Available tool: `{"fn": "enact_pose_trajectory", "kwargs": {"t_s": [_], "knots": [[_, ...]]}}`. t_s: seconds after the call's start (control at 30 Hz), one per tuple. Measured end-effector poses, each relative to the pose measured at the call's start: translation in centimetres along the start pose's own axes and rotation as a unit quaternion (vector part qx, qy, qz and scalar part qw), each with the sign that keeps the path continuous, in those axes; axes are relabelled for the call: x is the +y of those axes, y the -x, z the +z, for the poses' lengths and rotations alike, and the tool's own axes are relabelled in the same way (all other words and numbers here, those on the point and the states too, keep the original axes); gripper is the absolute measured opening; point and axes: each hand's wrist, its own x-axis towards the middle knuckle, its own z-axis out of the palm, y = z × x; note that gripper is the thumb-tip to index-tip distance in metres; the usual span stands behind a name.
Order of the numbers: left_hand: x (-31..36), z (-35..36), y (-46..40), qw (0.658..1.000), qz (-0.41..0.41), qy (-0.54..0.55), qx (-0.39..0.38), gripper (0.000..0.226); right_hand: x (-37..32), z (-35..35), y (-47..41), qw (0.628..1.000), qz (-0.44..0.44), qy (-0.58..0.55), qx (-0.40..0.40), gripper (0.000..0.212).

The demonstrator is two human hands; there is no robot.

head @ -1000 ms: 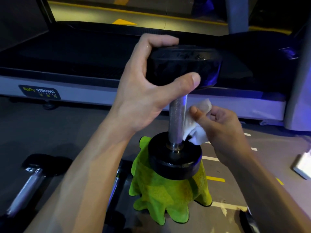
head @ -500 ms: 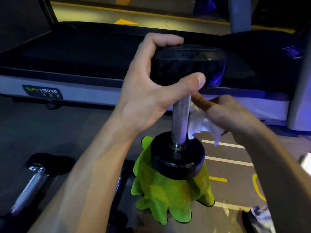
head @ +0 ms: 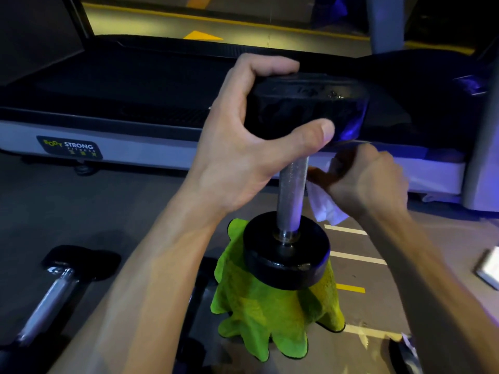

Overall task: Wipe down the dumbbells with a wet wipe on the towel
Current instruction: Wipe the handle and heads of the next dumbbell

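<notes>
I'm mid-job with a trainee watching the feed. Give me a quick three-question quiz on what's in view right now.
1. True or false: the dumbbell being wiped stands on end on the green towel.
2. Which hand grips the dumbbell's top weight? A) left hand B) right hand C) neither
3. Fill in: the right hand holds the white ______ beside the metal handle.

Key:
1. True: its lower weight rests on the towel, handle vertical.
2. A: the left hand's fingers and thumb curl round the top weight.
3. Wet wipe.
</notes>
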Motion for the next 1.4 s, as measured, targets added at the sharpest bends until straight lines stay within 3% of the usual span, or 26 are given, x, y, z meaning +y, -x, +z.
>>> {"fn": "enact_pose_trajectory", "kwargs": {"t_s": [0.07,0.17,0.37,0.6,0.7,0.8,0.87,0.9,0.97,1.07,1.2,1.3,1.4], "knots": [[-0.1,0.0,0.0,1.0,0.002,0.0,0.0,0.062,0.1,-0.1,-0.1,0.994,-0.006,-0.085,-0.075,0.063],[-0.1,0.1,0.0,1.0,0.004,-0.003,-0.001,0.062,0.3,-0.5,-0.3,0.954,-0.019,-0.237,-0.182,0.052],[0.0,0.2,-0.1,1.0,0.004,-0.006,-0.007,0.063,0.5,-0.9,-1.2,0.964,-0.022,-0.252,-0.085,0.041],[0.0,0.2,0.0,1.0,0.004,-0.011,-0.004,0.062,2.0,-0.2,2.9,0.934,-0.106,-0.296,-0.168,0.055],[0.0,0.2,-0.1,1.0,0.005,-0.011,-0.003,0.062,3.1,-0.8,4.5,0.923,-0.09,-0.33,-0.178,0.048],[-0.1,0.3,-0.1,1.0,0.005,-0.01,0.0,0.061,3.6,-0.8,5.7,0.868,-0.059,-0.417,-0.264,0.054],[-0.1,0.3,-0.2,1.0,0.005,-0.006,0.002,0.06,3.6,-0.9,6.0,0.807,0.009,-0.507,-0.304,0.052],[-0.1,0.3,-0.2,1.0,0.004,-0.005,0.003,0.06,3.5,-0.9,5.9,0.775,0.039,-0.55,-0.309,0.048],[-0.1,0.4,-0.2,1.0,0.002,-0.004,0.001,0.06,3.3,-0.5,5.5,0.75,0.078,-0.593,-0.283,0.039],[-0.1,0.5,-0.3,1.0,0.002,-0.004,-0.002,0.06,1.6,1.4,5.3,0.74,0.096,-0.611,-0.265,0.046],[-0.1,0.7,-0.3,1.0,0.002,0.009,-0.013,0.06,-3.0,2.3,4.3,0.724,0.093,-0.608,-0.313,0.052],[0.0,0.6,-0.3,1.0,0.006,0.016,-0.016,0.061,-4.1,2.5,3.8,0.753,0.051,-0.581,-0.306,0.053],[0.0,0.6,-0.2,1.0,0.013,0.011,-0.007,0.062,-3.9,3.4,4.2,0.772,0.091,-0.589,-0.221,0.046]]}}
